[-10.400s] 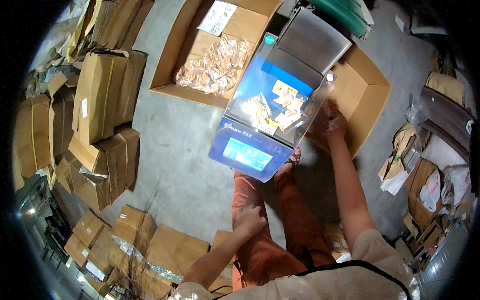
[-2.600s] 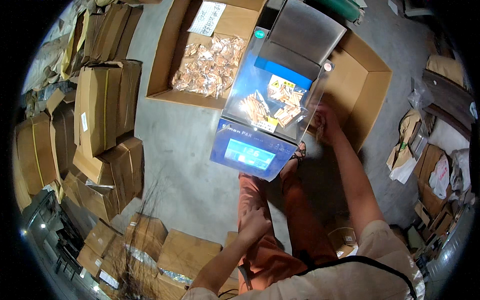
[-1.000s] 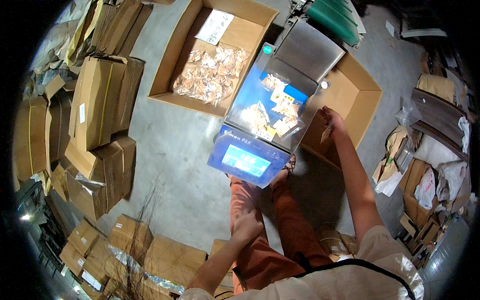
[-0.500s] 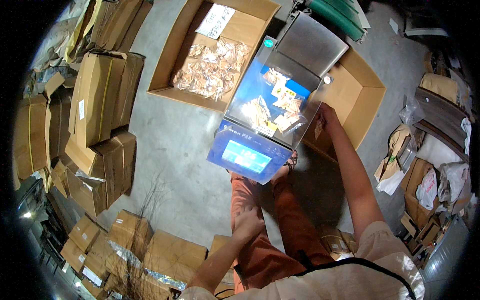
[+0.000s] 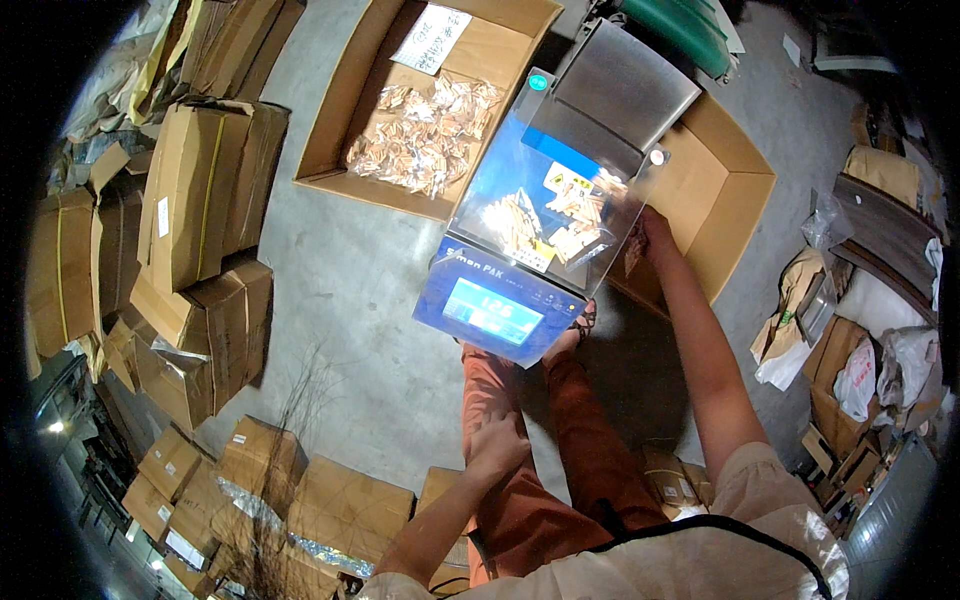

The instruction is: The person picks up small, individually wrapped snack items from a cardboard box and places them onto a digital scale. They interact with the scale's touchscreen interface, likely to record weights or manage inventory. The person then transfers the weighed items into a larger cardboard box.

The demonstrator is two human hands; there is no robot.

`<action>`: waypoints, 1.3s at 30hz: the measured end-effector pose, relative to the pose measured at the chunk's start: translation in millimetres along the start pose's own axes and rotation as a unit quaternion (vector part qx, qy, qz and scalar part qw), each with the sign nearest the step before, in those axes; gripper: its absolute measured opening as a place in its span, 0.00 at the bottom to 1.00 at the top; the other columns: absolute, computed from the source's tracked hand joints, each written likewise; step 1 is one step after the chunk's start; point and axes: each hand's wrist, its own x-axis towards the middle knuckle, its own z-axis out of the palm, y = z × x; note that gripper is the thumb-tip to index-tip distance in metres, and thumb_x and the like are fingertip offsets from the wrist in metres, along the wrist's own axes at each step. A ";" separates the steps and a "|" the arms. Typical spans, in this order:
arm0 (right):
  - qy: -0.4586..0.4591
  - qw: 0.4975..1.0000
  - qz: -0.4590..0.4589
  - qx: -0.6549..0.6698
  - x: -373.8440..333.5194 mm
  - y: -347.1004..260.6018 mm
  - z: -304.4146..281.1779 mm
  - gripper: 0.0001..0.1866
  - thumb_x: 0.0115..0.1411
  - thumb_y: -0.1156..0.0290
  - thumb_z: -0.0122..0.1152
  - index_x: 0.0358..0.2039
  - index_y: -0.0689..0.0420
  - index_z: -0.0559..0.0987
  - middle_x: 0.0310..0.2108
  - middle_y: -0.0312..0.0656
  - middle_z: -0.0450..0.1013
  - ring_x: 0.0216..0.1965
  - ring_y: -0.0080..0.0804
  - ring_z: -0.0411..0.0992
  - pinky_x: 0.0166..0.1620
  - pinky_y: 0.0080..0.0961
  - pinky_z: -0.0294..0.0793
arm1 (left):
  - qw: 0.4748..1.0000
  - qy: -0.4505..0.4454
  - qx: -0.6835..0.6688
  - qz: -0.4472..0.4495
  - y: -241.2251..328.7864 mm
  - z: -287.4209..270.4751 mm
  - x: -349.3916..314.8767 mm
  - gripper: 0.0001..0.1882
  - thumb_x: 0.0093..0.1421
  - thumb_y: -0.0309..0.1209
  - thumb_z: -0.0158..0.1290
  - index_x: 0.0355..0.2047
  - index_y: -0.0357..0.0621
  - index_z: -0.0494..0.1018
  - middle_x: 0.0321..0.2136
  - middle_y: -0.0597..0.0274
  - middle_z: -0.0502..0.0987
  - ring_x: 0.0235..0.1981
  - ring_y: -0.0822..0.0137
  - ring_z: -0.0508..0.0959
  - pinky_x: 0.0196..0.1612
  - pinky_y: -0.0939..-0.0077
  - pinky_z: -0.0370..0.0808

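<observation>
Head view, looking down: the left hand [image 5: 500, 442] rests on the left trouser leg [image 5: 488, 370], fingers released. The right hand [image 5: 655, 232] is beside the right edge of a blue machine [image 5: 560, 130] with a lit screen [image 5: 492, 312], fingers grasping what looks like a small packet [image 5: 633, 250]. More packets [image 5: 515, 225] show within the machine's edges; others fill the near end of the left carton [image 5: 318, 150]. Wide grey floor [image 5: 335, 300] separates machine from stacked boxes [image 5: 190, 200]; the right carton [image 5: 735, 215] sits close.

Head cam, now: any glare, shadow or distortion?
All head view: glare washes out packets on the blue machine; the right hand sits dim, grasp hard to read; shadow darkens the floor beside the right leg; fisheye corners go black.
</observation>
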 end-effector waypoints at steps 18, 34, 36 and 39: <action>-0.081 0.944 -0.063 0.314 -141.4 -46.6 -40.1 0.10 0.64 0.64 0.50 0.36 0.56 0.75 0.25 0.35 0.72 0.15 0.20 0.60 0.18 0.20 0.60 | 0.976 -0.073 0.203 0.030 18.8 -6.0 8.7 0.24 0.55 0.43 0.51 0.50 0.47 0.75 0.53 0.52 0.73 0.57 0.53 0.69 0.60 0.52 0.61; -0.096 0.991 -0.070 0.055 -295.2 -113.0 189.8 0.05 0.60 0.68 0.62 0.32 0.55 0.80 0.15 0.31 0.68 0.11 0.16 0.63 0.14 0.15 0.58 | 0.720 0.002 -0.692 0.062 -5.1 -159.7 23.1 0.18 0.61 0.28 0.57 0.51 0.38 0.73 0.53 0.56 0.72 0.52 0.65 0.71 0.55 0.69 0.69; -0.130 0.989 -0.065 0.033 -303.1 -114.2 211.6 0.07 0.61 0.66 0.60 0.31 0.56 0.79 0.12 0.30 0.66 0.11 0.16 0.61 0.14 0.16 0.57 | 0.654 0.035 -0.743 0.137 37.3 -230.4 4.4 0.17 0.62 0.29 0.56 0.50 0.40 0.72 0.49 0.59 0.73 0.50 0.67 0.72 0.54 0.69 0.70; -0.179 0.982 -0.065 -0.016 -309.7 -121.6 247.7 0.09 0.63 0.64 0.58 0.33 0.57 0.78 0.10 0.29 0.63 0.10 0.16 0.59 0.14 0.16 0.56 | 0.615 0.086 -0.760 0.190 43.4 -283.2 9.1 0.12 0.63 0.30 0.55 0.46 0.44 0.73 0.42 0.64 0.78 0.44 0.70 0.75 0.51 0.69 0.71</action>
